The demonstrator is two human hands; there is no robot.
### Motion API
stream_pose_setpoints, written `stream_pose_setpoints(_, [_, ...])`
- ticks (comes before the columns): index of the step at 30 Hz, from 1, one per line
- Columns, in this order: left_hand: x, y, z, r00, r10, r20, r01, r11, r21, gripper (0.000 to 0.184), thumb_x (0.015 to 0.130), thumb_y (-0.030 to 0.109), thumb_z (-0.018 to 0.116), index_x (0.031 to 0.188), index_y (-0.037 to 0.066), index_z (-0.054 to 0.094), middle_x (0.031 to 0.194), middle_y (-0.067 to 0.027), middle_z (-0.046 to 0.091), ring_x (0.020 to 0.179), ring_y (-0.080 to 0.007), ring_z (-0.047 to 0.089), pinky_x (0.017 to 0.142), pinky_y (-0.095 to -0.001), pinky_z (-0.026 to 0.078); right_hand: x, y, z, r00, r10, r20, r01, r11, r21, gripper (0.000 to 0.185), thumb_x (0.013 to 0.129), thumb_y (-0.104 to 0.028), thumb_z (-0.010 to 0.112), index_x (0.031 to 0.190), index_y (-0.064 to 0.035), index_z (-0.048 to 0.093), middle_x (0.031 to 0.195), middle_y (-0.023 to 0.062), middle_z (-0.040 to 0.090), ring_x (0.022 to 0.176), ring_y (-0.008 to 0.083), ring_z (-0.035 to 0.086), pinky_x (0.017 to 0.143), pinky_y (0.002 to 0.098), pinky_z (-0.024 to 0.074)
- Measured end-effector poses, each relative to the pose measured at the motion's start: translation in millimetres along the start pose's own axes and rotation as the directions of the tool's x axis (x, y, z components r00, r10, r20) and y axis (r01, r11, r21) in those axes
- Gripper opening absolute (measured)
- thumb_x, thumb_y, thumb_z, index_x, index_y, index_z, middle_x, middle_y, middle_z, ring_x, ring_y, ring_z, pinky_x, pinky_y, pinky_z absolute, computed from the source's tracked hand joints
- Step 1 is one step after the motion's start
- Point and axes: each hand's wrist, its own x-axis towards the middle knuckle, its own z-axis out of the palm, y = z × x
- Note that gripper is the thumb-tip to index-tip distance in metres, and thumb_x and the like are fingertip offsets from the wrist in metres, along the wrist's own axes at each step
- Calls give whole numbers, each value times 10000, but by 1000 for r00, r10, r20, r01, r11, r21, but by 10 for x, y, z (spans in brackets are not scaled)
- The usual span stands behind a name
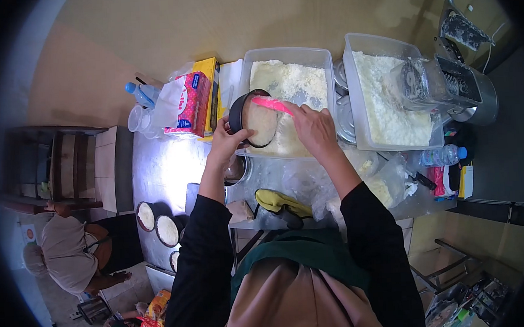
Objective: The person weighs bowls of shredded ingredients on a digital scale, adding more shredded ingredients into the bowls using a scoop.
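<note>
My left hand (226, 143) grips a round black pan (236, 115) by its rim and side, tilted above the left plastic tub (288, 53). A pale, crumbly white layer (261, 125) covers the inside of the pan. My right hand (316, 128) is closed on a pink spatula (275, 105), whose blade lies over the pan's upper edge. White flaky or powdery food (308, 81) fills much of the tub below, with part of its floor showing. Whether the blade touches the layer, I cannot tell.
Right of the tub stands a second tub (380, 37) of white flakes, beneath a metal grating machine (459, 85). A tissue box (192, 105) is at left. Filled round pans (168, 230) sit on the metal table. An oven mitt (282, 205) lies near me. Another person (71, 253) stands at left.
</note>
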Motion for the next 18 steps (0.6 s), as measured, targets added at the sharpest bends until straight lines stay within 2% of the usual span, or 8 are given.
stream_pose_setpoints(2, [5,12,-8,1000,26,-1,-26,1000,7,792,629,95,788,1272,-15,338,1055,-107,532,872,-200,614,643,-304,558,-18,12,103,1000,0,23,-1,1000,20,394,851,-121,552,1242,-172,544,795,53,617,696,231,594,648,347,392])
stream_pose_setpoints(4, [18,1,-25,999,49,-3,-49,999,11,809,625,99,793,1278,-18,331,1062,-112,527,875,-204,614,649,-304,559,-100,2,129,999,-4,52,-6,984,179,380,851,-129,554,1229,-161,555,824,56,634,720,234,606,664,351,398])
stream_pose_setpoints(5, [26,-7,-33,998,58,-21,-58,998,19,822,624,103,798,1284,-22,324,1063,-113,526,880,-205,613,651,-306,560,-149,7,133,999,-6,53,-3,984,180,380,851,-129,554,1229,-161,555,824,56,634,720,234,606,664,351,398])
stream_pose_setpoints(7, [48,-58,-73,997,63,-41,-62,998,26,835,622,108,802,1289,-25,317,1065,-113,525,884,-205,613,654,-307,560,-231,-30,52,990,-69,120,54,991,126,378,847,-142,563,1224,-166,562,804,55,629,705,229,602,669,360,395])
stream_pose_setpoints(10, [59,-79,-140,998,51,-39,-51,999,10,846,621,114,808,1291,-31,311,1059,-115,526,883,-208,615,653,-308,560,-250,-60,-137,982,-79,170,73,997,37,383,851,-130,535,1231,-175,559,783,51,615,689,212,597,701,360,385])
stream_pose_setpoints(11, [55,-85,-145,999,24,-24,-24,1000,-4,839,625,113,805,1291,-26,315,1062,-114,524,880,-207,616,650,-307,559,-244,-80,-106,982,-74,173,69,997,36,383,851,-130,535,1231,-175,559,783,51,615,689,212,597,701,360,385])
stream_pose_setpoints(13, [46,-69,-101,1000,0,-1,0,1000,-16,831,629,111,802,1292,-21,319,1066,-113,522,876,-205,617,647,-307,559,-191,-135,-28,987,-138,80,136,990,35,395,854,-81,468,1223,-188,559,751,57,588,663,204,590,741,356,370])
stream_pose_setpoints(18, [42,-56,-127,1000,-13,10,14,999,-31,751,651,112,783,1263,3,361,1037,-90,538,857,-188,617,636,-304,558,-170,-79,-142,955,-270,119,280,957,-78,399,842,-50,454,1201,-177,575,746,57,578,639,193,590,752,348,364])
